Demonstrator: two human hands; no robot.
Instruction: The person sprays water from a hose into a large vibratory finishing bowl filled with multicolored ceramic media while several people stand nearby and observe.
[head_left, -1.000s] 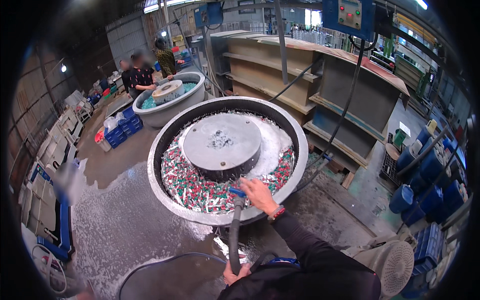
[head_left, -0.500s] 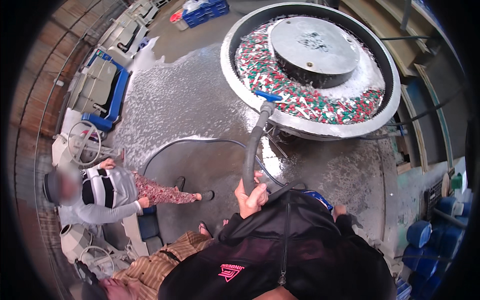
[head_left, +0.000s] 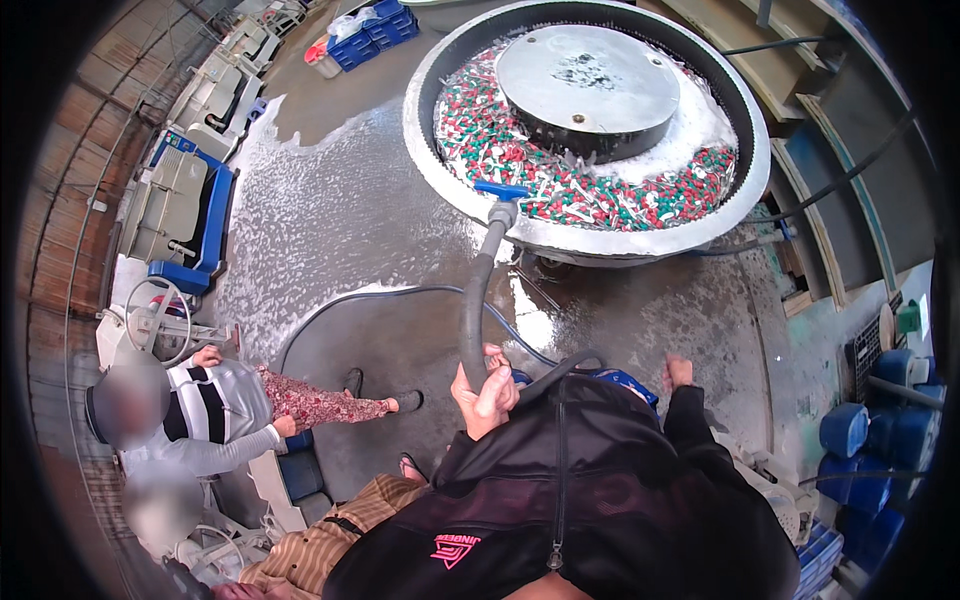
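Observation:
My left hand (head_left: 487, 397) is wrapped around a dark grey hose (head_left: 474, 310) in front of my jacket. The hose rises away from me to a grey valve (head_left: 502, 212) with a blue T-shaped handle (head_left: 500, 190), which overlaps the near rim of a large round tumbling bowl (head_left: 432, 178) in view. Red and green pellets (head_left: 640, 208) lie in the bowl with shiny elongated metal pieces and white foam. A round metal cover (head_left: 588, 85) tops its centre. My right hand (head_left: 679, 370) hangs by my right side, fingers curled, with nothing visible in it.
Wet, foam-streaked floor (head_left: 330, 210) spreads left of the bowl. The hose's thinner blue-grey line (head_left: 380, 292) loops across it. Two people, one in a grey top (head_left: 215, 400), are close on my left by machines. Blue drums (head_left: 845, 430) and wooden-edged panels (head_left: 820, 200) stand right.
The bowl and floor have shifted left and slightly up in view. My left hand keeps its hold on the hose. My right hand has come forward, further out from my side.

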